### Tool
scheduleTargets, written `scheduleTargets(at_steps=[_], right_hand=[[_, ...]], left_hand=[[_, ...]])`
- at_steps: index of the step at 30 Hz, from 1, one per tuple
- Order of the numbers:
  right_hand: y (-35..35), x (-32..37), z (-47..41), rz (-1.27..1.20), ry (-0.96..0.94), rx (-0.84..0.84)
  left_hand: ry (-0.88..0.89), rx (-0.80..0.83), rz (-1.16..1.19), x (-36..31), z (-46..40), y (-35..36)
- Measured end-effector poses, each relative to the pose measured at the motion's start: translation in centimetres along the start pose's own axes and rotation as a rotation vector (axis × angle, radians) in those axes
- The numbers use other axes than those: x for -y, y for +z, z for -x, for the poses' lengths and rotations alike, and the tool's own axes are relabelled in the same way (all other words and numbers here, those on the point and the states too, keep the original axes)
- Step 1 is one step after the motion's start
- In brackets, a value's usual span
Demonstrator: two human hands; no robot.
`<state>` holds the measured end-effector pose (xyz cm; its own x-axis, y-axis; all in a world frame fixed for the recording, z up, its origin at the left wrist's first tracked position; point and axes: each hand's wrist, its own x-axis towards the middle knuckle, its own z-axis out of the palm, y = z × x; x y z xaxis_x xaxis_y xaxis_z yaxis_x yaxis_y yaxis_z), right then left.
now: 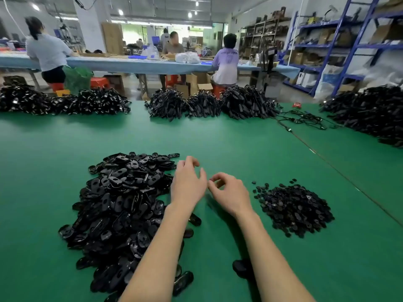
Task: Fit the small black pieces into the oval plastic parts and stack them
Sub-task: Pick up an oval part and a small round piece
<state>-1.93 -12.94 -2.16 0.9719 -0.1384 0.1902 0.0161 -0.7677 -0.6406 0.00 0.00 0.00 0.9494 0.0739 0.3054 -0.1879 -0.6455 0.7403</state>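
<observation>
A large heap of glossy black oval plastic parts [122,205] covers the green table on the left. A smaller heap of small black pieces [294,208] lies on the right. Between the two heaps, my left hand [187,184] hovers with its fingers loosely spread and holds nothing. Just to its right is my right hand [229,194], fingers curled and index tip near the thumb, with nothing visible in it. A dark oval part or short stack [238,268] lies close to me, partly hidden by my right forearm.
Big piles of black corded items line the table's far edge [202,105] and its right side [370,114]. Loose black cables [305,120] trail between them. Beyond the table, people sit at a blue-covered bench [130,64], and blue shelving [340,40] stands at the right.
</observation>
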Motion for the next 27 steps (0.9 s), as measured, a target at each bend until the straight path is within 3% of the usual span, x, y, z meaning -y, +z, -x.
scheduleTargets(at_steps=[2, 4, 6, 19, 27], right_hand=[[0.5, 0.0, -0.4, 0.044, 0.033, -0.091], [0.8, -0.1, -0.8, 0.043, 0.033, -0.078], [0.6, 0.0, -1.1, 0.055, 0.05, -0.033], [-0.1, -0.9, -0.9, -0.009, 0.063, -0.021], [-0.3, -0.5, -1.1, 0.013, 0.047, -0.054]], left_hand=[[-0.006, 0.02, -0.297, 0.9, -0.7, 0.1], [-0.013, 0.077, -0.53, 2.2, -1.1, 0.5], [-0.009, 0.154, -0.587, 2.3, -1.1, 0.9], [0.224, 0.134, -0.22, 0.0, 0.9, 1.3], [-0.003, 0.143, 0.174, 1.2, 0.1, 1.4]])
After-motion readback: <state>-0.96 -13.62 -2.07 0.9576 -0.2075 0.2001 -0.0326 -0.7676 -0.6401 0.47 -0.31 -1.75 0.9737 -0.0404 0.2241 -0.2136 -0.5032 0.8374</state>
